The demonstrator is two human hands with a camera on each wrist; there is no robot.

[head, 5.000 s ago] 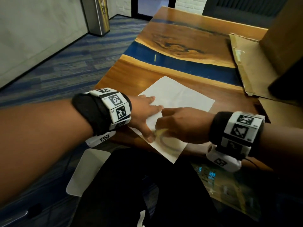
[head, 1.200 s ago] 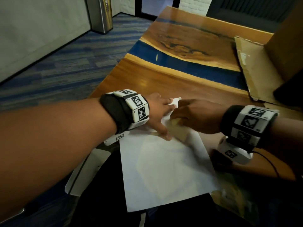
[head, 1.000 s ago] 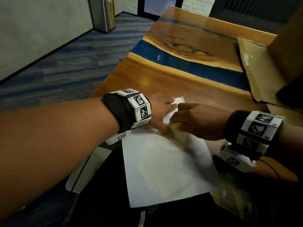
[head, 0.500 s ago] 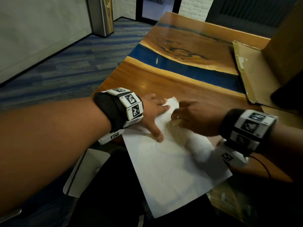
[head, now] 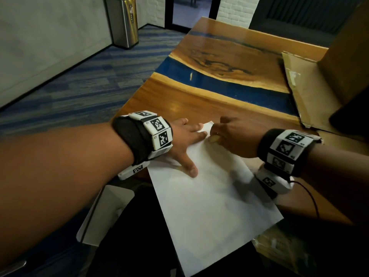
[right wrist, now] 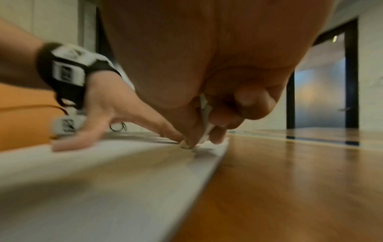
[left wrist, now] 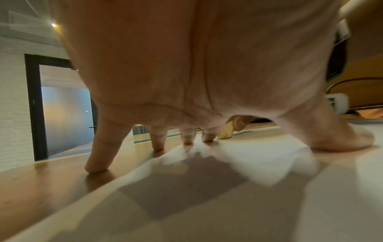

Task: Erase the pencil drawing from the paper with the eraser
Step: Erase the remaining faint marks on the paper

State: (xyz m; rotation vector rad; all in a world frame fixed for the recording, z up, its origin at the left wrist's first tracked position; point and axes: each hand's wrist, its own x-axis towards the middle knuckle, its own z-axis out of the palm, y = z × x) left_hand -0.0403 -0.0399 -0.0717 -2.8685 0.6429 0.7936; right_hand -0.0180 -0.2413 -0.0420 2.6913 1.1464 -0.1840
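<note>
**Erasing at the far corner of a loose sheet**

Our left hand (head: 184,140) lies spread on the white sheet of paper (head: 209,200), fingers straight, thumb pressing, the outer fingertips on the wooden table with its blue resin band (head: 219,90). The paper looks thin, light and likely to slide or crease, so we judge it best pinned flat close to the rubbing. To the right, our right hand (head: 233,136) pinches the small pale eraser (right wrist: 204,131) between curled fingers at the sheet's far corner. Any pencil marks are too faint to make out.
</note>
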